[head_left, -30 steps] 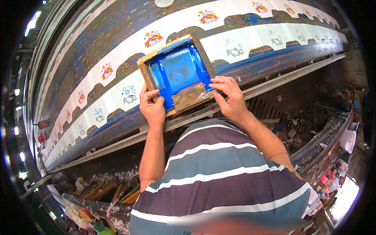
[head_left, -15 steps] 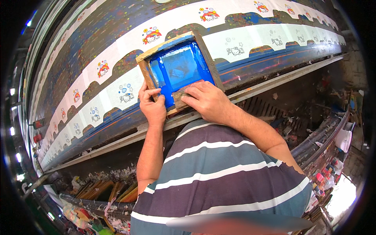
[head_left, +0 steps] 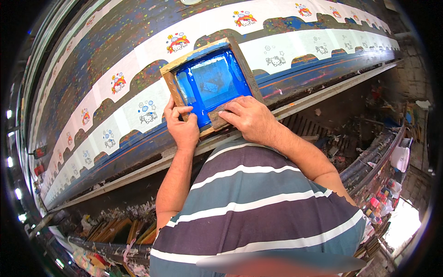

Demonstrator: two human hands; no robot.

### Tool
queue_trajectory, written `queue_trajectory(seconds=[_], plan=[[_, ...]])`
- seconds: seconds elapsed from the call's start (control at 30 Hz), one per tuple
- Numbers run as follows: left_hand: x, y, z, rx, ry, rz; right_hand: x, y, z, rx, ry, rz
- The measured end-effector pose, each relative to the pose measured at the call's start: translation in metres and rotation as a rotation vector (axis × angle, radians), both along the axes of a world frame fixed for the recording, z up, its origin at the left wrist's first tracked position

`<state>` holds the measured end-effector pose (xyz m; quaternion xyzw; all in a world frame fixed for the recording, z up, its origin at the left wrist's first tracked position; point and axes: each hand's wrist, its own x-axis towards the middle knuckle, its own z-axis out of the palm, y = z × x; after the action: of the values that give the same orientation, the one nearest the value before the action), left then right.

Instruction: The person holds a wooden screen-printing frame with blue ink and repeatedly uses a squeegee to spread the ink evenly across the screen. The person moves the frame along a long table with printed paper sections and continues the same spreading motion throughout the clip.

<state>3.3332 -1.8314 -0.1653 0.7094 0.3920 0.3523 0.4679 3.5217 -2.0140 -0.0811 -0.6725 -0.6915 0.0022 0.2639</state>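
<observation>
A wooden screen-printing frame (head_left: 245, 69) lies over the near row of white cloth pieces. Blue ink coats its mesh (head_left: 213, 76), thickest along the sides and the near end, and a small motif shows faintly through the middle. My left hand (head_left: 182, 129) grips the near left corner, thumb inside the rim and fingers outside. In my right hand (head_left: 251, 119) is a wooden-handled squeegee (head_left: 217, 118), tilted at the near end of the frame; its blade edge is hidden. Left of the frame, a cloth piece (head_left: 152, 104) bears a black outline character with blue flowers.
A farther row of cloth (head_left: 180, 30) carries multicoloured rainbow prints. To the right, near-row pieces (head_left: 295, 46) have outlines only. The long table (head_left: 295, 78) is ink-speckled, with a pale rail (head_left: 318, 101) along its near edge. Ink bottles (head_left: 380, 203) stand at the lower right.
The squeegee and my right hand have shifted slightly right at the frame's near end. My left hand keeps its hold on the frame, which stays in place. The view has turned a little.
</observation>
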Motion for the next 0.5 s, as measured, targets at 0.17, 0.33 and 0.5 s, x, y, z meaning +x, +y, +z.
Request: queue_trajectory(seconds=[0.17, 0.33, 0.5], plan=[[0.001, 0.0, 0.003, 0.075, 0.042, -0.01, 0.012, 0.02, -0.01, 0.046, -0.005, -0.023], [0.004, -0.002, 0.005, 0.065, 0.003, -0.009, 0.052, 0.077, -0.014, 0.031, -0.074, -0.026], [0.005, -0.004, 0.007, 0.08, 0.013, -0.013, 0.082, 0.122, -0.008, -0.024, -0.066, -0.037]])
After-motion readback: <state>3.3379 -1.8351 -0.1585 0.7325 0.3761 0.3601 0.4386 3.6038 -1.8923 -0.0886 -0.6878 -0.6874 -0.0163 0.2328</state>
